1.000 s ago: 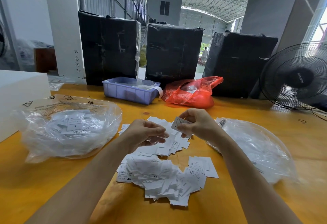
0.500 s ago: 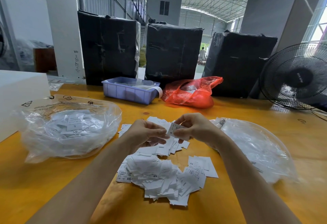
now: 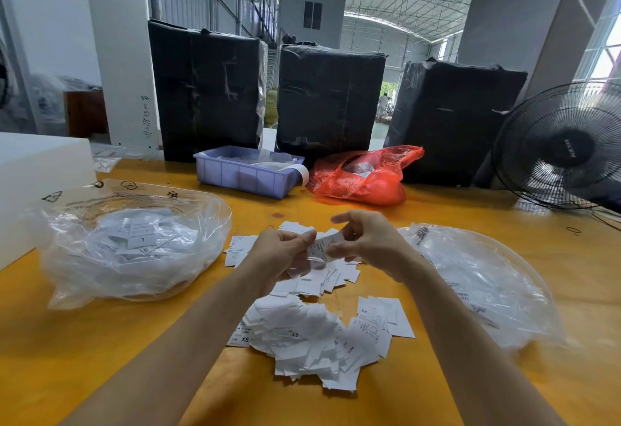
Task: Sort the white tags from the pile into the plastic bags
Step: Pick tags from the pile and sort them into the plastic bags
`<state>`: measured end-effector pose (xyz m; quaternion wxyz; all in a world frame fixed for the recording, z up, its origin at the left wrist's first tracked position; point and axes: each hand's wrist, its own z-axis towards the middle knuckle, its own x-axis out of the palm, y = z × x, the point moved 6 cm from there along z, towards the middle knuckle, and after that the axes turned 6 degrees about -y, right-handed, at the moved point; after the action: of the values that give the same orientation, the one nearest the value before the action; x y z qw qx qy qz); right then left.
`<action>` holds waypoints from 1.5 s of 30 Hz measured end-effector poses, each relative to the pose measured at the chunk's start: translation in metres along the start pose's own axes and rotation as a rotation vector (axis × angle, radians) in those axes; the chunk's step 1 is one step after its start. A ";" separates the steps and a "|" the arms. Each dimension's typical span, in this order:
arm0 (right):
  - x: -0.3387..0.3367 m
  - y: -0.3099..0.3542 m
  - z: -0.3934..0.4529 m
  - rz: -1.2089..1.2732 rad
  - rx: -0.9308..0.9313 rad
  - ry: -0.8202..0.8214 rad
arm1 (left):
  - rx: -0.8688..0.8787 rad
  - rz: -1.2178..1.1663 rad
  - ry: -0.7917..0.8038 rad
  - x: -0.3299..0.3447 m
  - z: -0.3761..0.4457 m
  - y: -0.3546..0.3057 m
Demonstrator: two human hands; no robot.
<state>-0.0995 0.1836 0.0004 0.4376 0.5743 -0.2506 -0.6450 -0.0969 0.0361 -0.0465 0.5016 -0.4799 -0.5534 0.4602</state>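
Observation:
A pile of white tags (image 3: 316,338) lies on the yellow table (image 3: 67,341) in front of me, some printed XS. Above its far part, my left hand (image 3: 279,254) and my right hand (image 3: 369,240) meet and both pinch one white tag (image 3: 322,246) between fingertips. A clear plastic bag (image 3: 134,244) holding several tags, one marked L, lies to the left. Another clear plastic bag (image 3: 480,284) lies to the right, with few tags visible inside.
A purple tray (image 3: 245,175) and a red plastic bag (image 3: 363,177) sit at the table's far side before three black wrapped bales (image 3: 329,99). A black fan (image 3: 561,146) stands far right. A white box (image 3: 37,177) sits at left.
My right hand has brought the tag down and left to my left hand, and now both hands pinch it together.

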 end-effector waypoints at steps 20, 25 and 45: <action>0.016 0.003 0.001 0.217 0.027 -0.076 | -0.012 -0.170 -0.138 -0.004 -0.001 0.000; 0.000 -0.003 0.003 0.229 0.031 -0.233 | -0.062 -0.111 0.099 0.006 -0.004 0.002; -0.001 -0.005 0.002 0.228 0.079 -0.109 | 0.019 0.091 0.009 0.003 0.003 0.010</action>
<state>-0.1026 0.1867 -0.0031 0.4710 0.5229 -0.3629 -0.6108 -0.0997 0.0404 -0.0558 0.4873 -0.5018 -0.5244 0.4855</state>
